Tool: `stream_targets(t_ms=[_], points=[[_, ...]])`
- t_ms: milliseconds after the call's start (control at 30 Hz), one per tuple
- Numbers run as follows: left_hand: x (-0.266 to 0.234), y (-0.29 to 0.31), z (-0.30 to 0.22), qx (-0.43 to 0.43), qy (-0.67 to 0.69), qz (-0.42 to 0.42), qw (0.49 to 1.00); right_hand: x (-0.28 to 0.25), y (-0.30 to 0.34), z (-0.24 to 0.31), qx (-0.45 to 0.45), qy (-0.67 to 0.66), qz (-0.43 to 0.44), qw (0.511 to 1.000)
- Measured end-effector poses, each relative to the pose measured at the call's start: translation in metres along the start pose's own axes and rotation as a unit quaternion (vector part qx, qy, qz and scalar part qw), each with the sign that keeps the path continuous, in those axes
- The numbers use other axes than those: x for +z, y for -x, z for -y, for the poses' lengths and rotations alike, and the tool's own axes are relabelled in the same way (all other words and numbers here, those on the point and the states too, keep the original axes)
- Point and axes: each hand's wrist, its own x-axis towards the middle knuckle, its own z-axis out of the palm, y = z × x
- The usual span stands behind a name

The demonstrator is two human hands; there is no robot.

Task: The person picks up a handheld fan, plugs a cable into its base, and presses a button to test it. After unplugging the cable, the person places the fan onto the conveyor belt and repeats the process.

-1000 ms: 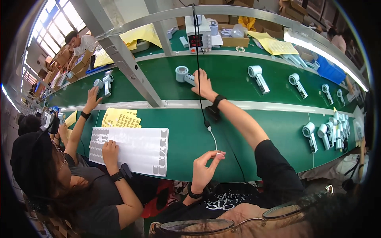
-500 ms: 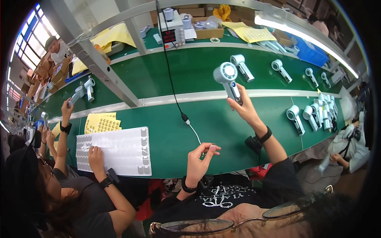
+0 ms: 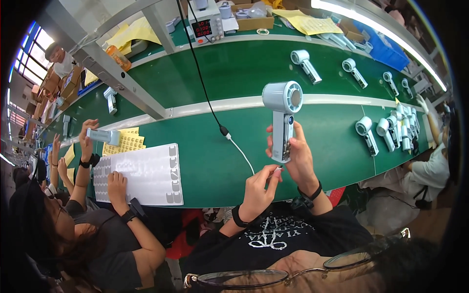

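A pale blue handheld fan (image 3: pixel 280 128) stands upright in my right hand (image 3: pixel 302 161), its round head up and the open side of its handle showing parts inside. My fingers wrap the lower handle. My left hand (image 3: pixel 258 191) pinches the plug end of a white cable (image 3: pixel 241 155) just below the handle's foot. The tip points toward the fan; whether it touches, I cannot tell. The cable runs up to a black connector (image 3: pixel 224 131) and a black cord hanging from above.
At left, a co-worker holds another fan (image 3: pixel 102 136) over a white sticker sheet (image 3: pixel 146 171) and yellow sheets (image 3: pixel 128 141). Several fans (image 3: pixel 400 128) are grouped at the right; others lie along the far green belt (image 3: pixel 234 68). A meter with red digits (image 3: pixel 202 28) stands behind.
My right hand has brought the fan nearer and down, above my left hand. My left hand has moved right with the cable end. The co-worker's fan has come over the yellow sheets.
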Motion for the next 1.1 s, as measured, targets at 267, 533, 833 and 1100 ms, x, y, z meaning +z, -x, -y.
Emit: stream_targets(t_ms=[267, 533, 833, 1100], points=[[0.001, 0.005, 0.003, 0.046, -0.086, -0.079, 0.992, 0.016, 0.001, -0.013, 0.057, -0.071, 0.0, 0.996], [-0.003, 0.005, -0.004, 0.035, -0.137, -0.14, 0.98, 0.023, 0.005, -0.031, 0.042, -0.026, -0.036, 0.998], [-0.009, 0.007, 0.004, -0.001, -0.063, -0.116, 0.991, 0.014, 0.009, -0.056, -0.102, 0.144, 0.016, 0.984], [-0.015, 0.006, 0.008, -0.057, -0.001, -0.065, 0.996, 0.008, 0.012, -0.059, -0.121, 0.201, 0.027, 0.972]])
